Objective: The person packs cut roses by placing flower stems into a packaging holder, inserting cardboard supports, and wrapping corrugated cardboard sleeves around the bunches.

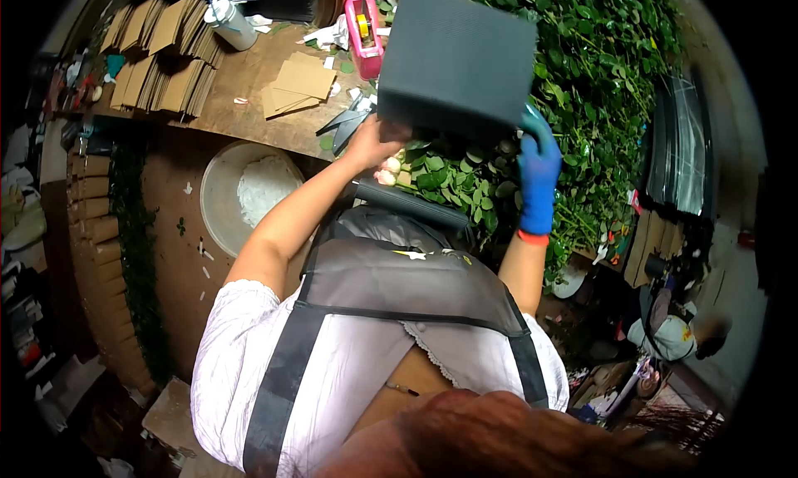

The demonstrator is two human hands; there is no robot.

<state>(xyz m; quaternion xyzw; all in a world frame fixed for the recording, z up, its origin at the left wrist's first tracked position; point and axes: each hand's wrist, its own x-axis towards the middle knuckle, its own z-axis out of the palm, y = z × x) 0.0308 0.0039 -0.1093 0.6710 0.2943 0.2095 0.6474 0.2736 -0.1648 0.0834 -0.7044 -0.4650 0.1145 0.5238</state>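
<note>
A dark grey ribbed sheet (457, 58) is raised at a tilt over the front of the workbench. My bare left hand (378, 142) grips its lower left corner, with the fingertips partly hidden beneath it. At the lower right corner, my right hand (540, 150), in a blue glove with a red cuff, holds the edge between thumb and fingers. Pale pink and cream roses (389, 170) lie below the sheet near my left hand, their leafy stems (457, 179) stretching to the right. Another dark ribbed piece (411, 202) lies along the near side, against my apron.
Leafy stems (598, 87) are heaped at the right. On the wooden bench (237, 104) are cardboard pieces (303, 83), stacked cardboard (166, 54), a pink tape dispenser (363, 41), dark scissors-like tool (342, 127) and a white container (231, 22). A pale tub (218, 229) stands below left.
</note>
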